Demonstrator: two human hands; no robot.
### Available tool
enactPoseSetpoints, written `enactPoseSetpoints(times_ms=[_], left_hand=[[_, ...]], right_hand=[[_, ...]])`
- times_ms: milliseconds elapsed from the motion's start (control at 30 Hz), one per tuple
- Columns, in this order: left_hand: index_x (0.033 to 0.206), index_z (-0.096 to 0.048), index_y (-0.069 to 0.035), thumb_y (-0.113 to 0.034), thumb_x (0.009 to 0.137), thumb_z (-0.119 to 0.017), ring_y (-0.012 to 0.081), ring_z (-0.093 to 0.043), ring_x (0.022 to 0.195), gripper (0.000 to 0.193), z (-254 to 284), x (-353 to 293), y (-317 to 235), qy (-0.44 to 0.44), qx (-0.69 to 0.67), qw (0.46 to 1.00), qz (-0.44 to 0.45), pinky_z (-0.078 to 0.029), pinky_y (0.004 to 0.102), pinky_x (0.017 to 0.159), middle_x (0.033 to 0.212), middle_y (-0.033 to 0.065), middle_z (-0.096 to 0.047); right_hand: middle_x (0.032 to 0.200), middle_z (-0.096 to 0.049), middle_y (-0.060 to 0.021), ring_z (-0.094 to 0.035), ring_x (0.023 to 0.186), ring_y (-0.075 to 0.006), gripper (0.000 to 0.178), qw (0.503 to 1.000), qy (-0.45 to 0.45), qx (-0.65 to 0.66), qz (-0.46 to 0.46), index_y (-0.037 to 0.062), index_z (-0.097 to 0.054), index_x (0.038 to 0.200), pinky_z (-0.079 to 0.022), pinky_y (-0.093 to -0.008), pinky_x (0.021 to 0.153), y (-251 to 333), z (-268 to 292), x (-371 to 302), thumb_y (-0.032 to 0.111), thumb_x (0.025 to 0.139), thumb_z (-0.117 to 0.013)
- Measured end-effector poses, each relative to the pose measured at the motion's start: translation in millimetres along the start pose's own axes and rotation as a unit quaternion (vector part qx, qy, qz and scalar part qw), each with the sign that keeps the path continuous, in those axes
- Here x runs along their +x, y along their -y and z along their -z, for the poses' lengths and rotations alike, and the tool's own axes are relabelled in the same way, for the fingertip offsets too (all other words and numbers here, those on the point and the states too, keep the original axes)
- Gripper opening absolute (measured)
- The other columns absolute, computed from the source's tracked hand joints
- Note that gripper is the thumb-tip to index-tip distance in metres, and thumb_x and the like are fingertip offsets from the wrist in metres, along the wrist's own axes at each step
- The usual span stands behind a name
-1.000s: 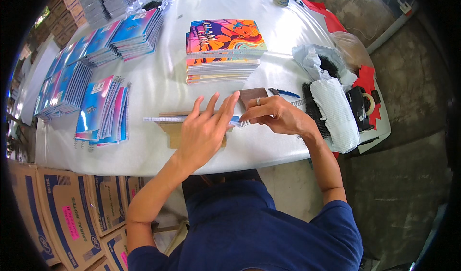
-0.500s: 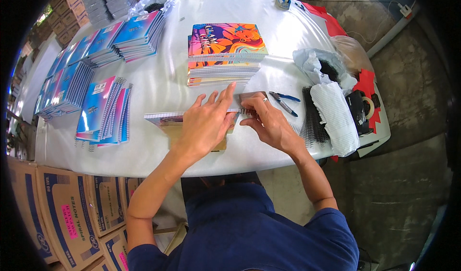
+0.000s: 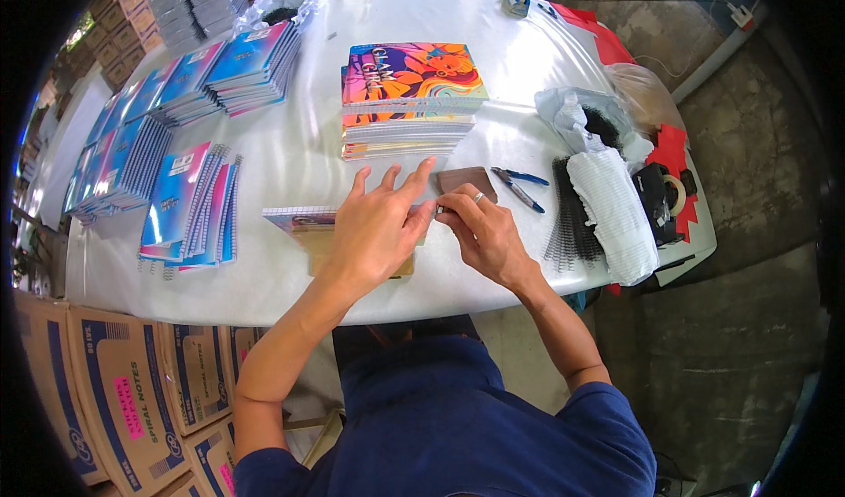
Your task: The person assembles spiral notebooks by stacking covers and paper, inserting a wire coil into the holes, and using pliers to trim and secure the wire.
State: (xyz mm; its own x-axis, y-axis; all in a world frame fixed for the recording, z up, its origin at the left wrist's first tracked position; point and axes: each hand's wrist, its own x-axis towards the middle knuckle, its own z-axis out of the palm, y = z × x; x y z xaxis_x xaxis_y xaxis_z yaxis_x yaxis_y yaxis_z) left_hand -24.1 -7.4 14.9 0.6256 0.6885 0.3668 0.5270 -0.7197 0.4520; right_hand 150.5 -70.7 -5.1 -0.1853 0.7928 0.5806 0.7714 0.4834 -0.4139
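Note:
A notebook stands on its long edge, page edges upward, close to the table's near side. My left hand steadies it, thumb along the top edge and fingers stretched out beyond. At the notebook's right end, my right hand pinches the end of a dark spiral coil, mostly hidden by the fingertips. Under the notebook, partly covered by my left hand, is a tan block. Just beyond my right hand lie a flat brown block and blue-handled pliers.
A stack of orange-covered notebooks stands ahead. Several piles of blue-pink spiral notebooks fill the left. Loose black coils, a white wrapped bundle and a tape dispenser lie right. Cardboard boxes stand below left.
My right hand has drawn slightly nearer me, uncovering more of the brown block. Less of the coil shows between its fingers. My left fingers have spread wider apart.

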Motion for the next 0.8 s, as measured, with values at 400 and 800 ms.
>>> enactPoseSetpoints(times_ms=[400, 800], left_hand=[[0.141, -0.041, -0.01, -0.02, 0.08, -0.072, 0.0336, -0.06, 0.113, 0.069, -6, -9, 5, -0.029, 0.076, 0.995, -0.066, -0.044, 0.0467, 0.099, 0.129, 0.0102, -0.059], [0.139, -0.046, -0.016, -0.02, 0.079, -0.072, 0.0305, -0.06, 0.114, 0.066, -6, -12, 5, -0.02, 0.048, 0.997, -0.056, -0.047, 0.0422, 0.097, 0.126, 0.0051, -0.061]], right_hand=[[0.083, -0.057, -0.0109, -0.057, 0.07, -0.0272, 0.015, 0.999, -0.045, -0.005, 0.019, 0.0025, -0.056, 0.091, -0.047, -0.0357, 0.06, 7, 0, 3, 0.001, 0.081, -0.067], [0.081, -0.056, -0.0142, -0.06, 0.074, -0.0369, 0.019, 0.996, 0.087, -0.024, 0.013, 0.0026, -0.052, 0.09, -0.047, -0.0454, 0.059, 11, 19, 17, 0.015, 0.085, -0.066]])
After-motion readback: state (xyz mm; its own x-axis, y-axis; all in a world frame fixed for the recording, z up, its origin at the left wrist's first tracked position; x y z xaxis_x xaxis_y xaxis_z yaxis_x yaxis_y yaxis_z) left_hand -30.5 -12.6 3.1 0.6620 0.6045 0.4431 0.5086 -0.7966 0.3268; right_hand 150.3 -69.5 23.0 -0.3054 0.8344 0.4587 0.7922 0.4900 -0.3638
